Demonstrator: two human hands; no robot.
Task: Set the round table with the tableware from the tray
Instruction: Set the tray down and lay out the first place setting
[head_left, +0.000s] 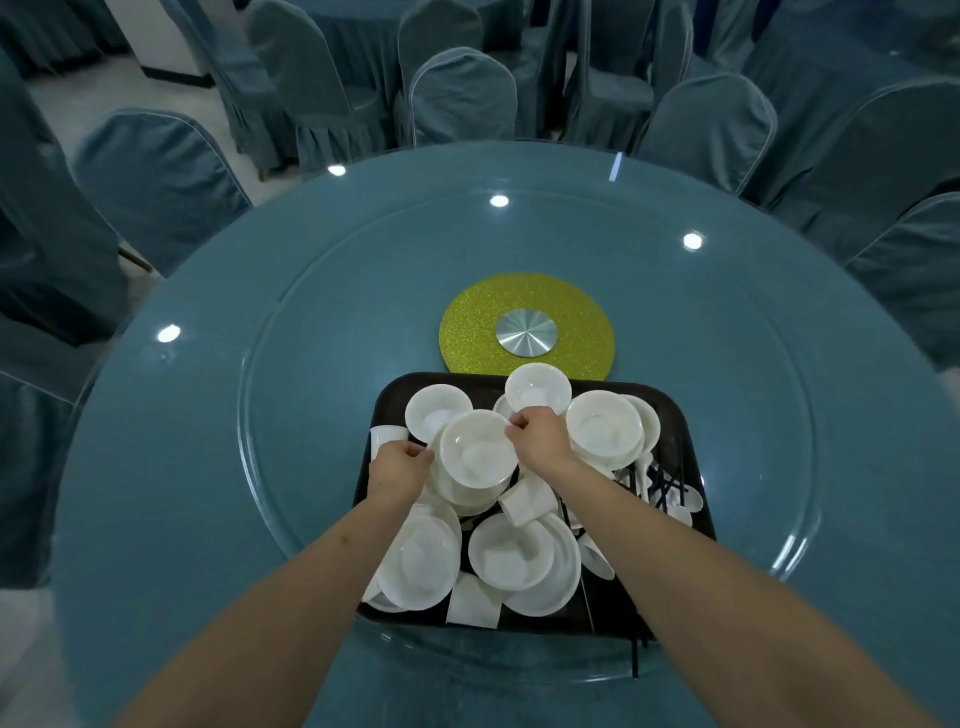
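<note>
A black tray (395, 395) stands on the near part of the round glass-topped table (260, 291). It is piled with white bowls, plates, small cups, spoons (691, 499) and dark chopsticks (667, 480). A stack of white bowls (475, 454) sits in the middle of the tray. My left hand (397, 465) grips the stack's left rim. My right hand (540, 436) pinches the top bowl's far right rim. Both arms reach in from the bottom edge.
A glass turntable covers most of the table, with a yellow glitter disc and metal hub (525, 332) at its centre just beyond the tray. Chairs in blue covers (156, 171) ring the table's far side, and another covered table stands behind.
</note>
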